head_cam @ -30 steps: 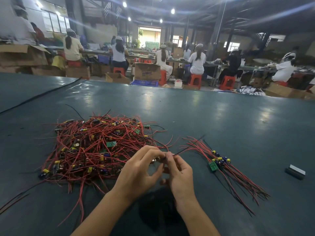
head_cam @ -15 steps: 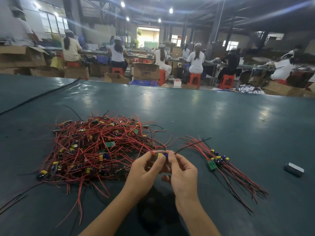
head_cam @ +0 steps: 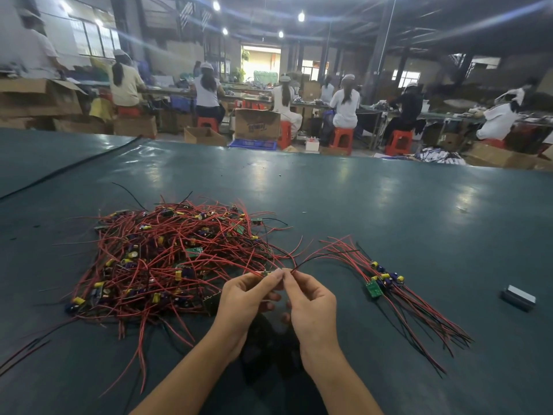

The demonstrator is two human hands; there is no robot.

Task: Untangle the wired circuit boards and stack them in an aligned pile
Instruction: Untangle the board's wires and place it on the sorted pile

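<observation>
both hands (head_cam: 247, 298) higher along wires (head_cam: 312, 255)

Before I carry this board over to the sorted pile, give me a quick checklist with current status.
1. Left hand pinches the small board: ok.
2. Right hand pinches its wires: ok.
3. Those wires free of the tangled heap: cannot tell; red strands cross at the fingertips.
4. Sorted pile lies aligned, right of the hands: ok.
5. Grey block lies apart from the pile: ok.
</observation>
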